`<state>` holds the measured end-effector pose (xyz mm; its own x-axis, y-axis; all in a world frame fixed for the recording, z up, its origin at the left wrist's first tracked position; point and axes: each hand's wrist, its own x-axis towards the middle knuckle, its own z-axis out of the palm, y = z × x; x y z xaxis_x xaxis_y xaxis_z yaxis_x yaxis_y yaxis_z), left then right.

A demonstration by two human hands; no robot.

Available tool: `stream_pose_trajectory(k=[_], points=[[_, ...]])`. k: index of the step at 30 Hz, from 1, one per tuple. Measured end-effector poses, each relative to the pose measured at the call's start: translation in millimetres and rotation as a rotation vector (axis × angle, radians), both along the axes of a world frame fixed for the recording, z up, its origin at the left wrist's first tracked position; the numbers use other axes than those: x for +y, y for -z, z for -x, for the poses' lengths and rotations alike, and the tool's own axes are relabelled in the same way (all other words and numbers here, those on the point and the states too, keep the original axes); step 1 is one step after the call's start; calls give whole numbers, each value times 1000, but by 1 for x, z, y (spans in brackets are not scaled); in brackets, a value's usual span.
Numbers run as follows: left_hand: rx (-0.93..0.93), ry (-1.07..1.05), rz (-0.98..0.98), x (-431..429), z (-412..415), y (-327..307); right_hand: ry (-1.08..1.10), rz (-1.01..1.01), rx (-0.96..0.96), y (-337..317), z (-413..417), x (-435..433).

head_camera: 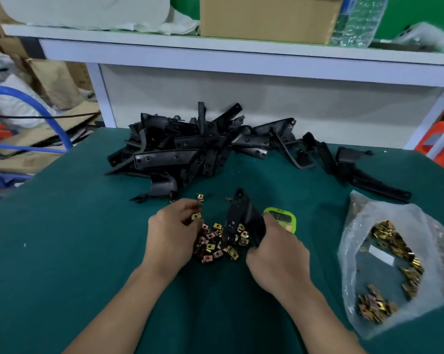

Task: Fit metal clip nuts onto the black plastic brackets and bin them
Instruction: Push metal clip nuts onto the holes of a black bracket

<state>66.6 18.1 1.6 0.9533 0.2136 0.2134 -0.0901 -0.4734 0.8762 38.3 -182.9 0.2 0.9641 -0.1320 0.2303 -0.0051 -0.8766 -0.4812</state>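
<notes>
Forearms (pixel 129 302) — nearest item, mine, reaching in from the bottom edge over the green mat (pixel 62 264), one on each side of the work.

Left hand (pixel 173 232) — curled, pinching one clip nut (pixel 196 215), held just above the loose nuts (pixel 217 245). I take it by its edge so that, as I judge, its open mouth stays free to slide onto plastic.

Right hand (pixel 277 254) — closed round the lower end of a black bracket (pixel 241 215), which stands tilted, far end up, over the loose nuts. Gripping low leaves the upper part and its holes bare for the nut.

Loose nuts: a small scatter on the mat between my two hands, right by the bracket's lower part, kept there for a short reach.

Timer (pixel 282 218): green, flat on the mat just beyond my right hand, partly hidden by the bracket.

Bag (pixel 356 218): clear plastic, mouth open, to the right, well stocked with more nuts. It is the bulk supply, lying apart from the work.

Bracket heap (pixel 180 152): stock awaiting nuts, at the far side of the mat against the white shelf unit (pixel 241 98).

Bin: not in view, so I cannot tell where finished pieces go.

Step in hand, by my judgement: the nut is picked and not yet on the bracket.
</notes>
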Motion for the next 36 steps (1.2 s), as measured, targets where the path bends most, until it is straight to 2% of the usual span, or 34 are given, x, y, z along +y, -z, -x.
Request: stream_pose_trajectory(k=[7,12,16,20,25,27,31,34,36], points=[[-3,6,-72,2,6,-7,-23,55,63,-4,0,-3],[17,44,100,-3,8,-8,-68,122,129,-6,3,-9],[-10,33,109,-10,8,-8,-35,123,141,-7,8,-20],[-82,23,-126,-11,8,-7,53,53,167,-8,9,-30],[-18,117,-232,-12,9,-6,83,46,199,-8,6,-26],[-49,182,-300,-14,11,-9,81,58,202,-8,7,-25],[-77,382,-575,-18,19,-14,92,49,195,-8,6,-27],[-33,378,-698,-20,20,-13,83,50,185,-7,6,-28],[-70,343,-721,-23,21,-11,81,44,182,-7,6,-29]])
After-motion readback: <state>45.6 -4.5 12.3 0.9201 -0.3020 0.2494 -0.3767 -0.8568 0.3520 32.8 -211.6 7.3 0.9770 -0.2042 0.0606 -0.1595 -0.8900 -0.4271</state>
